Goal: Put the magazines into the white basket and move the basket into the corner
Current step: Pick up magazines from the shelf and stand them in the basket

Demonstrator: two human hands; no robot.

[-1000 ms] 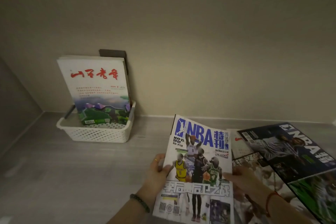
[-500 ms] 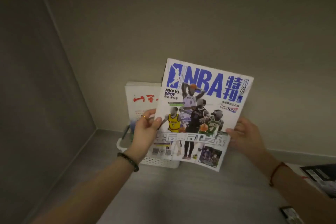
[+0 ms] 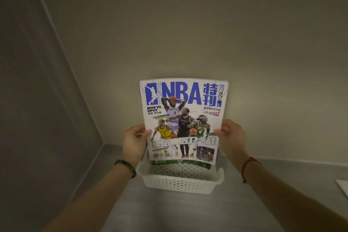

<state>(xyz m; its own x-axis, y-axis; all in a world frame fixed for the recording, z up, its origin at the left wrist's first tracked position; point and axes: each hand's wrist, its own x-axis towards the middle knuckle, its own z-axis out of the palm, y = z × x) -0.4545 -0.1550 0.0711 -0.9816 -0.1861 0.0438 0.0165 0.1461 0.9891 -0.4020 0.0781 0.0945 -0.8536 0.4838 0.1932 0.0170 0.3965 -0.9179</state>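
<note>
The white basket (image 3: 181,181) sits on the grey table (image 3: 169,211) near the wall, green-edged magazines (image 3: 195,163) inside. The left hand (image 3: 134,142) and right hand (image 3: 232,137) grip the upright NBA magazine (image 3: 183,120) over it.

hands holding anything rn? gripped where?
NBA magazine, upright over the white basket: left hand pinches its left edge, right hand its right edge.

Surface: grey floor (image 3: 169,211), matte, meets 2 walls at a corner on the left.
On it: white basket (image 3: 180,184), perforated, stands close to back wall, right of corner.
Far right edge: pale flat item (image 3: 343,187), cut off, can't ID.
</note>
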